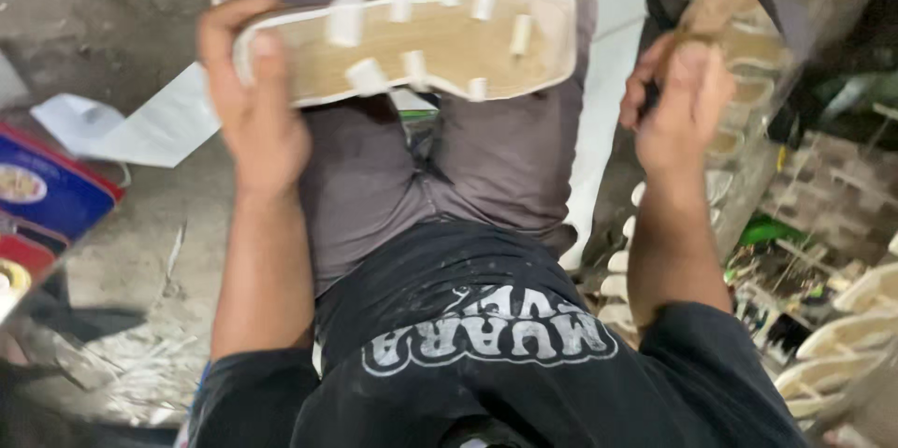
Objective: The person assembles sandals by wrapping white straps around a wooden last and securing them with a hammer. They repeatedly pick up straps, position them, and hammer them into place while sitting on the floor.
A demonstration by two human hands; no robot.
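My left hand (251,102) grips the heel end of a sandal sole (421,41), held bottom-up over my lap. The sole is tan with a white rim, and several white strap ends are folded onto it. My right hand (681,102) is raised at the right, fingers curled against a stack of similar tan soles (748,83). Whether it holds one of them is blurred. My grey shorts and black shirt fill the middle of the view.
White paper sheets (140,130) lie on the dirty concrete floor at left, beside a blue and red box (47,195). More white-rimmed soles (842,336) are piled at lower right. A white board (608,83) lies under my right leg.
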